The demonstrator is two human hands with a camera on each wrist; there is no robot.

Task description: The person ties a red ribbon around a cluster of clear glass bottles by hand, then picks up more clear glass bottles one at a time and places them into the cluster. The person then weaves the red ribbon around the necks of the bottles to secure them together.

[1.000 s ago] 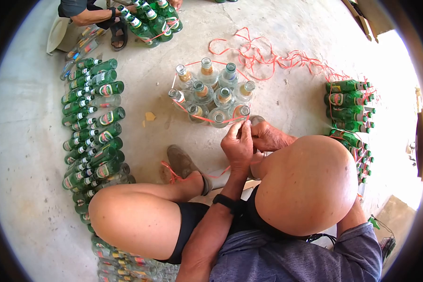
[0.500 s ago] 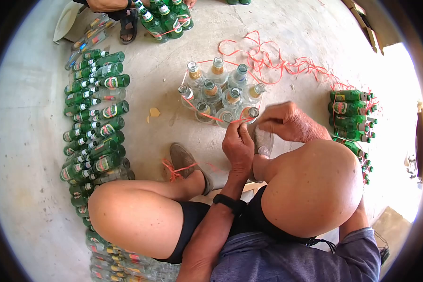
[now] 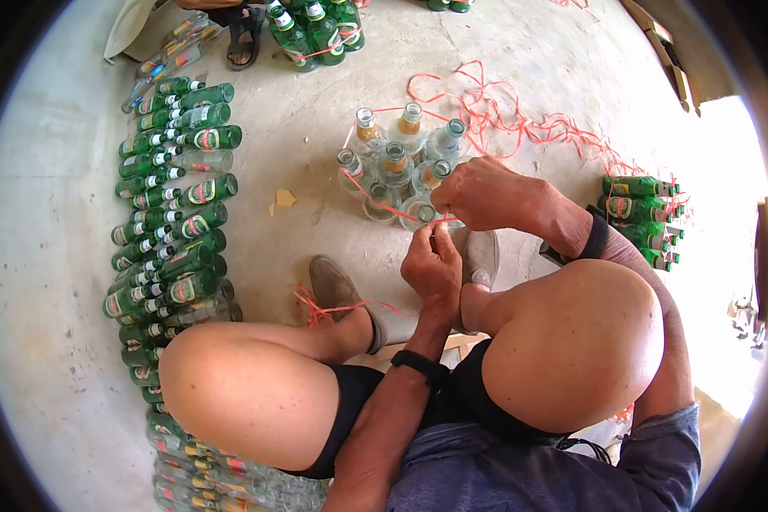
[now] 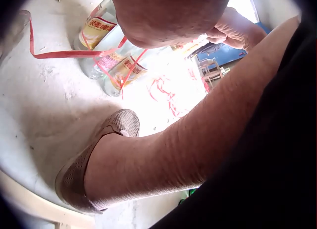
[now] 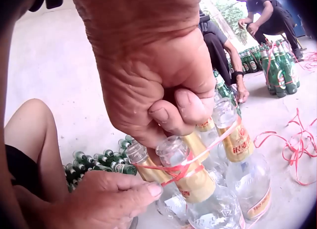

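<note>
A bundle of clear glass bottles (image 3: 393, 166) stands upright on the concrete floor, ringed near the necks by red plastic string (image 3: 384, 203). My left hand (image 3: 431, 269) pinches this string between thumb and index finger at the bundle's near side. In the right wrist view, the string crosses round the neck of a bottle with a gold label (image 5: 195, 187). Over the near right bottles, my right hand (image 3: 503, 196) has its fingers curled at that neck, the string running to them; the neck partly hides its lowest fingertip.
Green bottles (image 3: 205, 189) lie stacked at left, with another stack (image 3: 640, 209) at right. Loose red string (image 3: 520, 124) trails across the floor behind the bundle. Tied green bottles (image 3: 320, 38) stand near another person's sandalled foot (image 3: 243, 49). My shoes (image 3: 337, 286) flank the working spot.
My right hand left the left hand, swung out to the right, then came up and over the near right bottles. The left hand keeps its pinch. The head view has shifted slightly.
</note>
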